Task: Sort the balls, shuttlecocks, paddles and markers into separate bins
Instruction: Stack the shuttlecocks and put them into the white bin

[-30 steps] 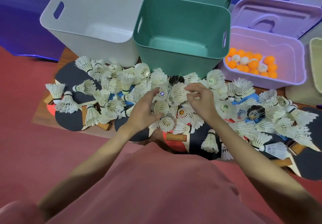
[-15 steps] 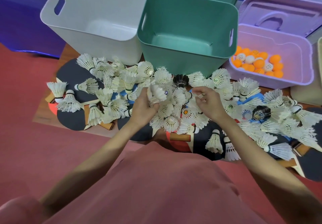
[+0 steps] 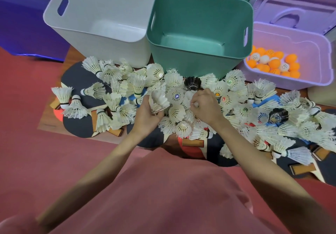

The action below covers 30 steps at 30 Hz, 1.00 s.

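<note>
L hand point(image 3: 145, 114) grips a bunch of white shuttlecocks point(image 3: 159, 100) just above the pile point(image 3: 181, 95), fingers curled round them; R hand point(image 3: 205, 106) sits in the pile w/ fingertips pinching a shuttlecock point(image 3: 195, 104). Pile lies over paddles point(image 3: 80, 124) on the floor, in front of the white bin point(image 3: 101, 39) & green bin point(image 3: 198, 48). Balls point(image 3: 272, 63) are in the purple bin point(image 3: 309, 77) at right.

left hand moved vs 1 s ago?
Yes. The left hand has lifted off the pile, gripping a stack of shuttlecocks, moving toward the green bin.
</note>
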Each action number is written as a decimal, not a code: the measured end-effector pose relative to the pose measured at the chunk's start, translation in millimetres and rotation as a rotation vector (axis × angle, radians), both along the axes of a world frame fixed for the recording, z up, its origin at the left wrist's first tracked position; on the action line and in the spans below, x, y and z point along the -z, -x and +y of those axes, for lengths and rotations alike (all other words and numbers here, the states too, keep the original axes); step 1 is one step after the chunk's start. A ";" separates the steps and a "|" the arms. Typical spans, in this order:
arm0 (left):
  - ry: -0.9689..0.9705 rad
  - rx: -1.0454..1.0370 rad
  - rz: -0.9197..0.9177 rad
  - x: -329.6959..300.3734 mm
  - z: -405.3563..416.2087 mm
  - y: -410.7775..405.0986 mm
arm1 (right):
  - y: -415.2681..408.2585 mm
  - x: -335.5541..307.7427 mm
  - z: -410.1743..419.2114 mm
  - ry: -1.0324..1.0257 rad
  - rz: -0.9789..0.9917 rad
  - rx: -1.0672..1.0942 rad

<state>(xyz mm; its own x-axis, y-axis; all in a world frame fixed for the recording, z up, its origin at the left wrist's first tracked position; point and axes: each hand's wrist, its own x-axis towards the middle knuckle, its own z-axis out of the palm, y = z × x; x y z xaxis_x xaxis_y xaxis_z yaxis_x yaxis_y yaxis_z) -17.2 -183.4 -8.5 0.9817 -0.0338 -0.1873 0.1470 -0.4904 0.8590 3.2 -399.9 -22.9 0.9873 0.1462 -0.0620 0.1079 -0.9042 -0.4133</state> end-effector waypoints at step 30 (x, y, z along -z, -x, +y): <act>0.141 0.011 0.097 8.5 24.9 0.2 | 14.3 -28.6 20.7 -0.454 0.100 0.213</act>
<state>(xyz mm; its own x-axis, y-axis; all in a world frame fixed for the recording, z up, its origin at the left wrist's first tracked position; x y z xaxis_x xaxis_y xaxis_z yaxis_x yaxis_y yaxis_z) -17.4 -158.5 -16.9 0.9586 -0.0773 -0.2739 0.2279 -0.3679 0.9015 -11.1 -379.2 5.7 0.9906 -0.0231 -0.1346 -0.1191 -0.6286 -0.7686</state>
